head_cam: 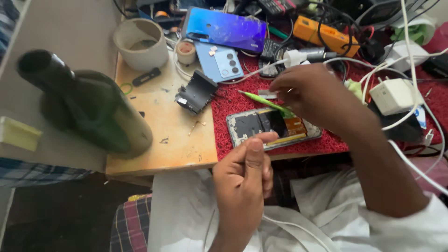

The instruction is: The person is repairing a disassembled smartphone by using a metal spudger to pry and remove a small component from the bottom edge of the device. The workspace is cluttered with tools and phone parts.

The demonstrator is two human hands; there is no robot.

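Opened phone [273,127] lies back-up on the red mat [233,100], its long axis running left to right and slightly tilted, with the near long edge just at the table's front. Its back cover is off, showing a dark board at the left, a black patch in the middle and an orange flex part toward the right.

Left hand [245,175] comes up from below, thumb pressed on the phone's near edge around the middle, steadying it; the other fingers are curled under and empty as far as can be seen.

Right hand [310,95] hovers above the phone's right half, fingers pinched narrow around a green tool [263,102]. The tool's shaft lies up and to the left of the grip, with its pointed tip out past the phone's far edge over the mat; its other end vanishes under the palm near the orange part. That hand is the nearer one to the exposed insides.

Farther out: a black plastic frame [196,92] on the wooden board [158,135], a pale blue back cover [218,62], a larger blue cover [226,29], a white charger [394,95], and tangled white cables [410,60].
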